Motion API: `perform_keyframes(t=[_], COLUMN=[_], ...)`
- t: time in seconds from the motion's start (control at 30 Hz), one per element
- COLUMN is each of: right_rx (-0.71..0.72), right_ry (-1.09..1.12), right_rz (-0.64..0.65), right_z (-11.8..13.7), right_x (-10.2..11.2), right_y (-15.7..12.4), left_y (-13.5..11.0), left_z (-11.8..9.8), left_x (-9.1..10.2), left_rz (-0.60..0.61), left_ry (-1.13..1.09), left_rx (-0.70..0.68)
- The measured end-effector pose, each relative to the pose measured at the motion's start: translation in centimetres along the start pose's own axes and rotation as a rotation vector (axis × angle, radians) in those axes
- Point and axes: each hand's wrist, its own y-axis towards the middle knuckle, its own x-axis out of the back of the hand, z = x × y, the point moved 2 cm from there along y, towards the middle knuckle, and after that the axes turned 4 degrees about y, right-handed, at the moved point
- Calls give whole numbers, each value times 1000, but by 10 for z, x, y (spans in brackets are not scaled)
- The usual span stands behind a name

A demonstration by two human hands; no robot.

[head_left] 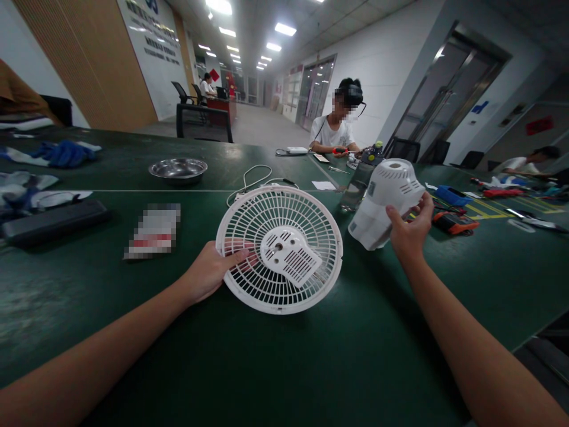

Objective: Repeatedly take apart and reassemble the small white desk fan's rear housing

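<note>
My left hand point(217, 267) grips the left rim of a round white fan grille point(329, 261), thumb in front and fingers behind the bars. A vented plate with a few holes point(291, 255) sits at the grille's centre, facing me. My right hand point(411, 228) is closed round the right side of a white plastic housing point(377, 204), which has slots near its top and a round opening there. The housing is tilted, to the right of the grille and apart from it. A pale cable point(251, 172) loops on the table behind the grille.
A steel bowl point(178, 169), a blurred packet point(153, 231) and a dark case point(56, 225) lie to the left on the green table point(275, 367). A bottle point(355, 184) stands behind the housing. An orange-black meter point(456, 222) lies right. A co-worker point(335, 127) sits across.
</note>
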Motion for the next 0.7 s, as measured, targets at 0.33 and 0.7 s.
perform_keyframes(t=[0.33, 0.7], right_rx=[243, -157], right_ry=[-101, 0], right_rz=[9, 585], right_z=[54, 73], right_x=[-2, -53], right_y=[-21, -76], left_y=[1, -1], left_z=[-1, -3], left_x=[0, 1], left_rz=[8, 40], left_ry=[17, 40], left_rx=[13, 26])
